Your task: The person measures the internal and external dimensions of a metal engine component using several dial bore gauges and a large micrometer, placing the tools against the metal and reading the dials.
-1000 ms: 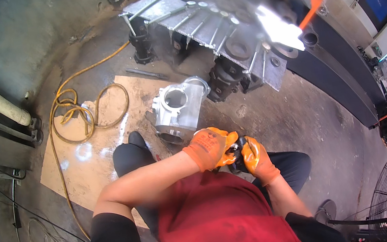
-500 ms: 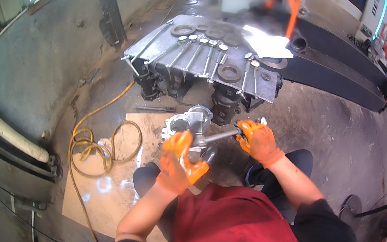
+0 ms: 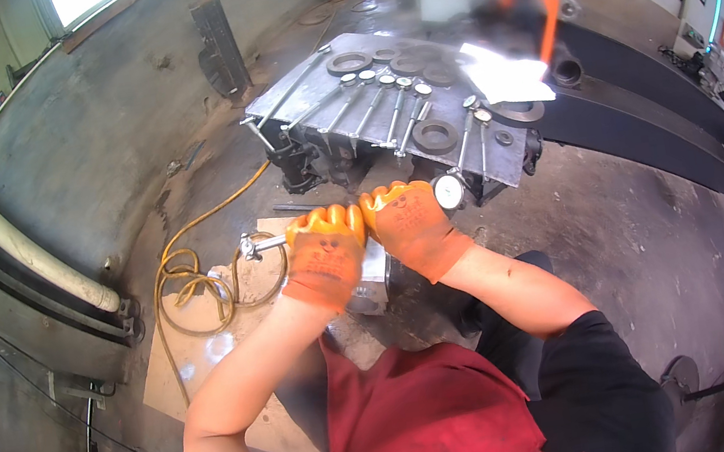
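We have open floor (image 3: 607, 236) right of centre; table (image 3: 503, 169) blocks upper centre, hose (image 3: 230, 302) loops left, metal housing (image 3: 372, 294) centre, partly behind left hand (image 3: 326, 255).

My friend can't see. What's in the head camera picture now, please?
A person's orange-gloved hands, side by side, hold a long dial gauge, its round face at the right end. Beyond, a metal table carries more gauges and dark rings; a yellow hose lies looped at left.

The left hand (image 3: 327, 259) has wrapped its fingers (image 3: 337, 217) around the dial gauge (image 3: 449, 192), beside the right hand (image 3: 409, 226).
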`<action>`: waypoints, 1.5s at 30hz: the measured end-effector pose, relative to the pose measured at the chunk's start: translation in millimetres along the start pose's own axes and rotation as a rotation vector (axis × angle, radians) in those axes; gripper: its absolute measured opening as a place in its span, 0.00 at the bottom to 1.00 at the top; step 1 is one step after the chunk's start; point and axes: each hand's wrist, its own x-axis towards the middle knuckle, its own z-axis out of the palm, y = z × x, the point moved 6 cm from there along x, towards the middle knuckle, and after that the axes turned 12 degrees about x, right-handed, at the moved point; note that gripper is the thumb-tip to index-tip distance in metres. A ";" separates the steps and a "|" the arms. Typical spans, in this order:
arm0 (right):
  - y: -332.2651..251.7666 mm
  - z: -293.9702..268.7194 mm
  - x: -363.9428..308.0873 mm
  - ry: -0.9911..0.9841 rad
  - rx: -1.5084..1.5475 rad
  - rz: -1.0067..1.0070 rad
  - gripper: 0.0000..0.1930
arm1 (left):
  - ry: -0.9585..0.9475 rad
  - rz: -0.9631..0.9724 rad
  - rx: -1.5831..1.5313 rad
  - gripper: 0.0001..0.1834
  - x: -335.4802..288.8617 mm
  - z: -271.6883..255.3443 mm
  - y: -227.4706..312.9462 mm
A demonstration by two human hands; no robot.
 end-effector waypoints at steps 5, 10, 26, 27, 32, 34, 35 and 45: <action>12.2 8.9 16.6 0.043 0.181 0.012 0.16 | 0.045 -0.085 -0.141 0.15 17.1 52.3 -34.7; 34.5 24.1 -29.1 0.233 0.519 0.034 0.20 | 0.099 -0.418 -0.313 0.09 83.2 113.0 -118.4; 117.9 106.4 -28.3 -0.104 1.041 0.260 0.13 | -0.283 -0.613 -0.206 0.22 343.2 418.6 -272.1; 121.3 113.5 -27.1 -0.143 1.050 0.271 0.13 | -0.294 -0.576 -0.206 0.22 353.2 430.9 -274.3; 127.6 133.8 -11.6 -0.252 1.092 0.298 0.10 | -0.440 -0.455 -0.057 0.20 385.2 451.7 -265.4; 130.7 138.0 -4.7 -0.268 1.107 0.298 0.10 | -0.422 -0.469 -0.047 0.19 385.4 451.3 -269.9; 131.7 141.0 -3.5 -0.266 1.112 0.296 0.10 | -0.407 -0.471 -0.032 0.19 384.1 448.7 -269.3; 135.6 164.4 14.1 -0.222 1.110 0.309 0.09 | -0.605 -0.341 0.044 0.19 405.3 426.7 -266.3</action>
